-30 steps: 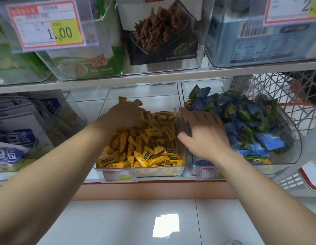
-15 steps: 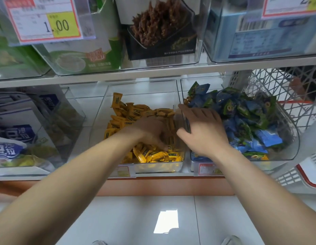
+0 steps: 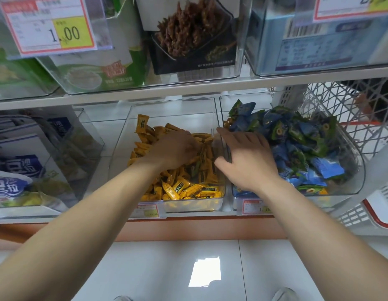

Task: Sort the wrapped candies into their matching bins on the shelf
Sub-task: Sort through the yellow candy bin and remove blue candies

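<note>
A clear bin [image 3: 193, 206] in the middle of the lower shelf holds yellow wrapped candies [image 3: 180, 190]. My left hand [image 3: 175, 148] is down in that pile, its fingers curled into the candies near the bin's right wall. To the right, a second clear bin [image 3: 354, 170] is heaped with blue and green wrapped candies [image 3: 297, 135]. My right hand [image 3: 247, 157] lies across that bin's left wall. Its fingers are stretched flat over the blue candies and its thumb is on the yellow bin's side.
A white lattice basket [image 3: 351, 101] with a red rim stands at the far right. Clear bins of blue-and-white packets [image 3: 17, 170] sit at the left. The shelf above [image 3: 188, 88] carries boxed snacks and price tags. Below lies white floor tile [image 3: 145, 268].
My left hand went from the back of the yellow bin to its front right, then a little back again, stirring the candies. My right hand has stayed on the blue bin's wall.
</note>
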Demonstrator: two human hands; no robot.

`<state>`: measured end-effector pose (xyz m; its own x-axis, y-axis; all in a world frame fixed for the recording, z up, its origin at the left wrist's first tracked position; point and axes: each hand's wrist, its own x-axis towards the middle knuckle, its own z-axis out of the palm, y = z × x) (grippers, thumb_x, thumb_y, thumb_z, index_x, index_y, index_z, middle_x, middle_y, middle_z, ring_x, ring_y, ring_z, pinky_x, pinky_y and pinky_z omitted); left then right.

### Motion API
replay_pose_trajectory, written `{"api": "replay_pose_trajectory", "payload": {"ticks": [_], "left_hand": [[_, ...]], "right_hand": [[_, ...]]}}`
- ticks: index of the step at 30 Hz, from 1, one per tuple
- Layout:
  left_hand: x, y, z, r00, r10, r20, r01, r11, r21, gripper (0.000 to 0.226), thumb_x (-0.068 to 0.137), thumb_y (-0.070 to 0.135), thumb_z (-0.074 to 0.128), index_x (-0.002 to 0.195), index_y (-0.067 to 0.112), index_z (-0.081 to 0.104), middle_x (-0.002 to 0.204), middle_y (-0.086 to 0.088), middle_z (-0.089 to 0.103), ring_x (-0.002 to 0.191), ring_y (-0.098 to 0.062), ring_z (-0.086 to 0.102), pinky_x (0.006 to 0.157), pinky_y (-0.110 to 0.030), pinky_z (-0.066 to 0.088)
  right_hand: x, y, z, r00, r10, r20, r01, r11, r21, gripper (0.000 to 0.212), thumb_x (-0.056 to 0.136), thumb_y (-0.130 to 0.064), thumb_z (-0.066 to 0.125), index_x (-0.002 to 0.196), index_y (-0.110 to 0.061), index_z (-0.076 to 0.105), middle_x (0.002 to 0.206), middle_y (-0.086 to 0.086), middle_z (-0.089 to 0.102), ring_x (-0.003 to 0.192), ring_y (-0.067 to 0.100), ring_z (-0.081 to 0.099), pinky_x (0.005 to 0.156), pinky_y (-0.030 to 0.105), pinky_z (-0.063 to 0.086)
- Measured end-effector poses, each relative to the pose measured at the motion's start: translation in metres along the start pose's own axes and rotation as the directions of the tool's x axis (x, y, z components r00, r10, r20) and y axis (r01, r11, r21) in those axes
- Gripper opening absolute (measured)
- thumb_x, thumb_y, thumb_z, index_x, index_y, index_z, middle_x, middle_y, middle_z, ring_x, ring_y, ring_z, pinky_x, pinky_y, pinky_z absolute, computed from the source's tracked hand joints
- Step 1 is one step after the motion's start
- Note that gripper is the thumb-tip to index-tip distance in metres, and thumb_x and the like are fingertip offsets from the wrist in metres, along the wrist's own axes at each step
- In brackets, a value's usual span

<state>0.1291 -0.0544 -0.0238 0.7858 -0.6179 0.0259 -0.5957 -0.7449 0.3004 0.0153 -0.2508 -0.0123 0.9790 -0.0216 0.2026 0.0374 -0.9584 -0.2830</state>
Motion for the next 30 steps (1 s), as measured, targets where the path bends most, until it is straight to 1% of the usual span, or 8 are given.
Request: {"api": "replay_pose_trajectory", "payload": {"ticks": [2,4,8,11,18,21,25,30], "left_hand": [[-0.003,0.008,0.002,0.972,0.001,0.235,0.017,0.997,-0.072,0.023,0.088,0.031,0.065,0.11,0.03,0.071,0.105,0.01,0.064,0.103,-0.016,0.061,0.085,-0.036,0.051],[-0.002,0.012,0.006,0.951,-0.023,0.308,-0.021,0.99,0.139,0.037,0.082,0.048,0.068,0.116,0.035,0.066,0.111,0.01,0.063,0.109,-0.016,0.053,0.097,-0.041,0.043],[-0.001,0.016,0.01,0.978,-0.013,0.207,-0.053,0.949,0.312,0.015,0.082,0.046,0.07,0.094,0.037,0.071,0.104,0.012,0.062,0.112,-0.019,0.049,0.102,-0.044,0.034],[-0.003,0.013,0.006,0.991,-0.018,0.131,-0.008,0.981,0.193,0.007,0.08,0.035,0.074,0.08,0.033,0.068,0.09,0.013,0.063,0.096,-0.015,0.058,0.079,-0.032,0.041],[-0.03,0.003,-0.012,0.999,-0.03,-0.03,0.032,0.998,0.056,0.024,0.086,0.032,0.069,0.11,0.03,0.07,0.102,0.009,0.069,0.1,-0.017,0.061,0.088,-0.037,0.04],[-0.045,0.006,-0.021,0.996,-0.009,-0.089,0.009,1.0,0.0,0.02,0.088,0.025,0.069,0.108,0.025,0.073,0.105,0.004,0.069,0.1,-0.02,0.061,0.075,-0.031,0.045],[-0.06,0.039,-0.035,0.967,-0.095,-0.237,-0.008,0.915,-0.403,0.014,0.084,0.021,0.074,0.095,0.029,0.072,0.093,0.015,0.07,0.091,-0.004,0.065,0.075,-0.023,0.053],[-0.064,0.091,-0.043,0.923,-0.194,-0.333,-0.112,0.692,-0.713,0.017,0.079,0.01,0.081,0.089,0.018,0.07,0.088,0.008,0.072,0.083,-0.004,0.07,0.073,-0.015,0.052]], "right_hand": [[0.0,0.0,0.0,1.0,-0.002,-0.001,0.002,1.0,-0.001,0.074,0.079,-0.053,0.041,0.15,-0.034,0.035,0.134,-0.004,0.058,0.127,0.027,0.046,0.113,0.041,0.025],[0.0,0.0,0.001,1.0,-0.006,-0.003,0.006,1.0,0.003,0.074,0.079,-0.052,0.041,0.15,-0.033,0.035,0.134,-0.003,0.058,0.126,0.027,0.046,0.113,0.042,0.026],[0.0,0.001,0.001,1.0,-0.011,-0.005,0.011,1.0,0.01,0.073,0.08,-0.052,0.041,0.15,-0.034,0.035,0.133,-0.004,0.058,0.127,0.027,0.046,0.113,0.042,0.026],[0.001,0.002,0.001,1.0,-0.011,-0.014,0.011,1.0,0.016,0.073,0.079,-0.053,0.041,0.15,-0.034,0.036,0.132,-0.004,0.059,0.126,0.027,0.047,0.113,0.042,0.026],[-0.001,0.001,-0.002,0.998,-0.049,-0.028,0.048,0.999,-0.026,0.064,0.088,-0.06,0.051,0.145,-0.03,0.047,0.142,-0.002,0.051,0.132,0.027,0.043,0.115,0.044,0.028],[-0.005,-0.007,-0.009,0.988,-0.082,-0.131,0.073,0.995,-0.071,0.054,0.091,-0.057,0.052,0.135,-0.027,0.059,0.137,0.0,0.055,0.128,0.028,0.045,0.113,0.045,0.031],[-0.013,-0.019,-0.02,0.981,-0.039,-0.191,0.082,0.971,0.224,0.046,0.095,-0.046,0.044,0.132,-0.025,0.061,0.127,0.0,0.063,0.12,0.025,0.052,0.096,0.039,0.045],[-0.022,-0.017,-0.033,0.997,0.079,0.019,-0.065,0.626,0.778,0.029,0.098,-0.041,0.057,0.126,-0.035,0.058,0.113,-0.011,0.069,0.088,0.008,0.07,0.074,0.028,0.052]]}}
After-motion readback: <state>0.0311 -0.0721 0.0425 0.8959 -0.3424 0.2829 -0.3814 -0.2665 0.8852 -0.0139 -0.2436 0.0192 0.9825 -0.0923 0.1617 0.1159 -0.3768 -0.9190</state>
